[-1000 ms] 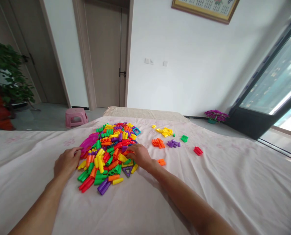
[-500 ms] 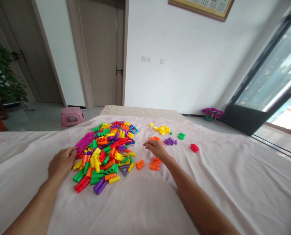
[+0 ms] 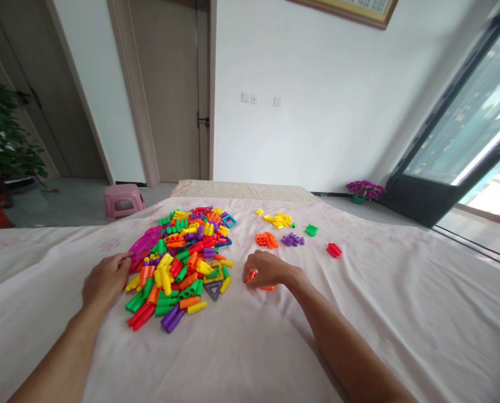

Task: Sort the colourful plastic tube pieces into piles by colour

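Note:
A large heap of colourful plastic tube-shaped building blocks (image 3: 186, 260) lies on the cloth-covered table. At its left edge is a magenta openwork plastic piece (image 3: 145, 246), partly under the blocks. My left hand (image 3: 107, 280) rests there with curled fingers gripping the piece's near rim. Right of the heap, my right hand (image 3: 270, 268) is low over the cloth, its fingers closed around an orange block (image 3: 252, 276). More orange shows beneath the palm, mostly hidden. Just beyond this hand sits a small group of orange blocks (image 3: 266, 240).
Sorted further back are yellow blocks (image 3: 278, 220), purple blocks (image 3: 293, 240), green blocks (image 3: 311, 230) and red blocks (image 3: 334, 250). A purple triangle frame (image 3: 212, 290) lies at the heap's right edge. A pink stool (image 3: 124, 202) stands on the floor beyond the table.
My right hand has come back toward me from the orange group and closed on a loose orange block, which has shifted right. My left hand stays at the magenta piece.

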Available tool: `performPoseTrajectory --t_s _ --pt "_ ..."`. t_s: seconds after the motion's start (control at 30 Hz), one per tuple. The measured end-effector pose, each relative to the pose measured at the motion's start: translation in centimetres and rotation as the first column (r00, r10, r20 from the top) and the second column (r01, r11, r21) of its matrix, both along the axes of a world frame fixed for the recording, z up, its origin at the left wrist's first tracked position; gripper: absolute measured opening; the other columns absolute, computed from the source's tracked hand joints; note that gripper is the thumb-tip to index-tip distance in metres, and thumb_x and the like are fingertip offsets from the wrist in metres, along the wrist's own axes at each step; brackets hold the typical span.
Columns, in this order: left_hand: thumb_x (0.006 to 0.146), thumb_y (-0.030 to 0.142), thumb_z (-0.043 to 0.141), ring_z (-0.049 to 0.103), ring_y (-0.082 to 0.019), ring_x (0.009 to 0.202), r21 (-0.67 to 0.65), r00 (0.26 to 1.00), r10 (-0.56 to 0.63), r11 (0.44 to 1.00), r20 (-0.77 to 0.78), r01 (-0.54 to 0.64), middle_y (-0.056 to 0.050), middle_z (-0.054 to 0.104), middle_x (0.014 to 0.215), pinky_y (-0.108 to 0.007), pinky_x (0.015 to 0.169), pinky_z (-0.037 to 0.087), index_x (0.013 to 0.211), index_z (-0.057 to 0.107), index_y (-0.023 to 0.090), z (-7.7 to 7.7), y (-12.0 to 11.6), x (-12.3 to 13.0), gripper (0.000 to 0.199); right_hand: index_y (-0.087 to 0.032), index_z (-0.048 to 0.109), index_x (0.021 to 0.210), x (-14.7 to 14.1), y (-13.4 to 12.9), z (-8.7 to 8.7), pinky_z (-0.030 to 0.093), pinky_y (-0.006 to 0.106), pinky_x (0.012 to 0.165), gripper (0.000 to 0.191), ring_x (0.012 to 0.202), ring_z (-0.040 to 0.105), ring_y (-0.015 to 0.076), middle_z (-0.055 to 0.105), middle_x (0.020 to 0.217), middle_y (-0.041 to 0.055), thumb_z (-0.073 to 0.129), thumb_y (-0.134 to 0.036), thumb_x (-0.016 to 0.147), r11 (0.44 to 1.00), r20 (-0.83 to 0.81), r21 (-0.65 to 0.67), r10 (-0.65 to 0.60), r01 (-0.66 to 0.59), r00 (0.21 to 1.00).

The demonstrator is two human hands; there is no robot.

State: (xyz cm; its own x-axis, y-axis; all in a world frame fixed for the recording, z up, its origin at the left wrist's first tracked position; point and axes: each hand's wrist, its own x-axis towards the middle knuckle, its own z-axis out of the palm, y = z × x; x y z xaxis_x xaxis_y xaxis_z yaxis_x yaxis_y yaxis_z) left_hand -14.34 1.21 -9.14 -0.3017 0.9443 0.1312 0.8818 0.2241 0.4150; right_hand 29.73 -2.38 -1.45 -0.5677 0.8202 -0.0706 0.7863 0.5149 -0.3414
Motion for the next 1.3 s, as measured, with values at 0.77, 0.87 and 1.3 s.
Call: performPoseTrajectory --t_s 0.77,0.87,1.3 --pt "0.097 0.048 0.03 0.06 -0.033 0.118 0.009 1.0 0.011 1.0 0.028 -0.011 -0.013 0.062 0.139 -0.043 0.091 0.048 0.129 0.068 0.025 0.3 -0.1 0.2 0.055 -0.024 0.071 0.098 -6.0 4.5 -1.3 0.044 0.027 0.071 0.015 0.091 0.068 0.0209 0.075 0.099 0.0042 0.065 -0.036 0.091 0.915 -0.129 0.119 -0.371 0.385 0.92" --pt "0.097 0.049 0.029 0.06 -0.032 0.118 0.0 1.0 0.01 1.0 0.025 -0.01 -0.012 0.062 0.139 -0.041 0.091 0.047 0.13 0.068 0.026 0.2 -0.1 0.2 0.056 -0.021 0.071 0.097 -2.3 4.3 -1.3 0.042 0.025 0.069 0.013 0.086 0.067 0.0183 0.075 0.095 0.0046 0.065 -0.031 0.091 0.877 -0.251 0.092 -0.438 0.472 0.863" --pt "0.097 0.048 0.028 0.059 -0.032 0.12 -0.031 0.999 0.03 0.999 0.014 -0.03 -0.01 0.061 0.14 -0.04 0.09 0.045 0.131 0.066 0.027 -0.1 0.3 0.0 0.055 -0.021 0.077 0.093 6.3 3.9 -2.9 0.045 0.023 0.073 0.023 0.09 0.069 0.0173 0.077 0.097 0.0024 0.059 -0.013 0.082 0.716 -0.246 0.153 -0.639 0.681 0.729"
